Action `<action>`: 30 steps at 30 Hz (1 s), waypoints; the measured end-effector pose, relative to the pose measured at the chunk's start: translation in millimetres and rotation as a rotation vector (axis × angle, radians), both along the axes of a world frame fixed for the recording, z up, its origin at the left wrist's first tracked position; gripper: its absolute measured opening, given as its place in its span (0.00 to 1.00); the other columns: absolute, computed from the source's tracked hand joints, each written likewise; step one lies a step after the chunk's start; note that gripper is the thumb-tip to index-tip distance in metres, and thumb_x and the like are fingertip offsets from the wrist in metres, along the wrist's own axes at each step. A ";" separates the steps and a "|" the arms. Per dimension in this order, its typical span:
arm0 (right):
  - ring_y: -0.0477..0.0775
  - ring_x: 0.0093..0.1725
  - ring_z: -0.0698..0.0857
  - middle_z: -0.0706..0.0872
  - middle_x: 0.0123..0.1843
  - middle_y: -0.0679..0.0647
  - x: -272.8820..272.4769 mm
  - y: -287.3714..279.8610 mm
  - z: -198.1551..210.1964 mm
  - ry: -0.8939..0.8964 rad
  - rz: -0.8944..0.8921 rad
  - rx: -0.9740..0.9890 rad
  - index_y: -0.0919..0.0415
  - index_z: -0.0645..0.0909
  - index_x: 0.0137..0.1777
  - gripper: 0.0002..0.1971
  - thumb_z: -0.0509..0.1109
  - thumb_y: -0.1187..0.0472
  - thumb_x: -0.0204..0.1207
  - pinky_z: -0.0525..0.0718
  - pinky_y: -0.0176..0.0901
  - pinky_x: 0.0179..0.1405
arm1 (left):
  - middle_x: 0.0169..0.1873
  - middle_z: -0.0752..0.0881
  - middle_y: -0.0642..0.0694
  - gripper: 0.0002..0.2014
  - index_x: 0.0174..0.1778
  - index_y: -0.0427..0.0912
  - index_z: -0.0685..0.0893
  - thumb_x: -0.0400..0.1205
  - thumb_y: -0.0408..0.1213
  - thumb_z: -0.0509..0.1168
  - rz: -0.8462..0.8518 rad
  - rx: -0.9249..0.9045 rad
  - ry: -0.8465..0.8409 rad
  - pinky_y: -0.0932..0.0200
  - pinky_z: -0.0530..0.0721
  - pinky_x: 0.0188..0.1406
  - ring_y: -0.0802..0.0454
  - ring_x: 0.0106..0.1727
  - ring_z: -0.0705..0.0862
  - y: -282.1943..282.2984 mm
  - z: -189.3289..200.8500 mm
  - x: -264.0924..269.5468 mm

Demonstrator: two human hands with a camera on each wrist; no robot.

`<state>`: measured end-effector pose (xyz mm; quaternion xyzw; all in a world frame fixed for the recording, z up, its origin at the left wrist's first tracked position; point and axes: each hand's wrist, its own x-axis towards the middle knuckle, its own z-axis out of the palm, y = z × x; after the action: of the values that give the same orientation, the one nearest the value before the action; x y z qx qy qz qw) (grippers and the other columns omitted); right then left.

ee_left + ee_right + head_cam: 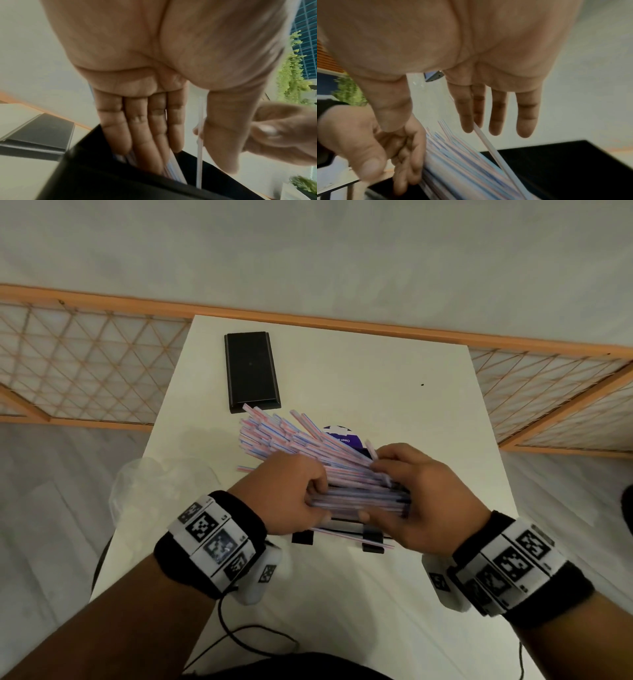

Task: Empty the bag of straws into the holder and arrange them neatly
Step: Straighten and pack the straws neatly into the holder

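A thick bundle of striped straws (284, 436) lies slanted in the black holder (371, 544), its far ends fanning up and to the left. My left hand (320, 494) grips the bundle's near end, fingers on one side and thumb on the other. The left wrist view shows those fingers (142, 135) reaching down into the holder (102, 175) among the straws (175, 170). My right hand (380, 474) rests on the bundle from the right. Its fingers (496, 115) are straight, and one straw (489, 147) touches them above the other straws (462, 162). The holder (573, 162) is mostly hidden under the hands.
A flat black lid (251, 371) lies at the back of the white table (376, 371). A crumpled clear bag (154, 484) hangs off the table's left edge. A purple disc (342, 436) shows behind the straws. A thin cable (246, 635) runs near the front.
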<state>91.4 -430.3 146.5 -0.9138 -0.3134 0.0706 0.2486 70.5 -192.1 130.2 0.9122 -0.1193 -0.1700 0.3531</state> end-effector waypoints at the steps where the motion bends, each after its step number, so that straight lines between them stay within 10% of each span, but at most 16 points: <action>1: 0.53 0.54 0.84 0.82 0.59 0.51 -0.7 1.7 3.7 -0.014 0.025 -0.007 0.59 0.86 0.60 0.29 0.73 0.38 0.67 0.83 0.41 0.55 | 0.37 0.90 0.55 0.09 0.46 0.45 0.91 0.72 0.34 0.80 0.023 -0.038 -0.021 0.66 0.86 0.40 0.64 0.37 0.88 2.1 2.5 0.0; 5: 0.60 0.53 0.85 0.84 0.58 0.55 -8.1 21.4 -0.5 -0.058 0.097 -0.125 0.61 0.86 0.52 0.27 0.69 0.37 0.69 0.85 0.51 0.54 | 0.23 0.83 0.58 0.04 0.32 0.42 0.87 0.71 0.29 0.70 0.302 -0.221 -0.375 0.76 0.74 0.28 0.61 0.28 0.83 8.8 16.2 4.1; 10: 0.61 0.54 0.84 0.84 0.53 0.53 -7.6 34.7 -40.6 0.091 -0.009 -0.256 0.58 0.82 0.50 0.30 0.59 0.30 0.70 0.84 0.55 0.54 | 0.32 0.83 0.43 0.11 0.38 0.35 0.80 0.82 0.39 0.63 0.677 -0.206 -0.791 0.55 0.76 0.33 0.47 0.34 0.79 29.4 15.3 15.0; 17: 0.61 0.53 0.81 0.79 0.50 0.51 0.3 30.5 -65.3 0.200 -0.134 -0.268 0.54 0.84 0.51 0.31 0.50 0.30 0.75 0.82 0.54 0.55 | 0.37 0.81 0.48 0.30 0.47 0.44 0.74 0.74 0.71 0.53 1.105 -0.569 -0.132 0.46 0.79 0.39 0.47 0.37 0.79 35.2 -31.8 7.2; 22: 0.60 0.55 0.82 0.82 0.51 0.53 0.1 30.4 -60.7 0.225 -0.093 -0.193 0.53 0.84 0.64 0.35 0.53 0.27 0.73 0.82 0.53 0.57 | 0.28 0.80 0.50 0.25 0.44 0.44 0.77 0.81 0.65 0.55 1.257 -0.901 -0.018 0.55 0.73 0.28 0.51 0.27 0.76 35.8 -31.3 12.1; 26: 0.58 0.57 0.81 0.82 0.53 0.52 -1.2 33.5 -57.5 0.232 -0.056 -0.204 0.53 0.83 0.64 0.40 0.53 0.22 0.71 0.81 0.52 0.61 | 0.32 0.78 0.49 0.22 0.46 0.45 0.77 0.83 0.63 0.55 1.283 -0.823 -0.092 0.55 0.75 0.27 0.51 0.30 0.78 29.9 -16.1 25.8; 30: 0.56 0.61 0.82 0.84 0.59 0.52 0.5 33.1 -50.1 0.274 -0.072 -0.207 0.54 0.82 0.66 0.41 0.52 0.24 0.69 0.81 0.53 0.63 | 0.45 0.89 0.43 0.41 0.53 0.44 0.81 0.66 0.79 0.53 1.155 -0.563 0.094 0.52 0.82 0.33 0.43 0.40 0.88 30.9 -2.2 28.2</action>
<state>91.9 -397.2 96.3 -0.9269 -0.2348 0.2176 0.1961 98.7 -161.2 128.1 0.6936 0.3663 0.0456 0.6186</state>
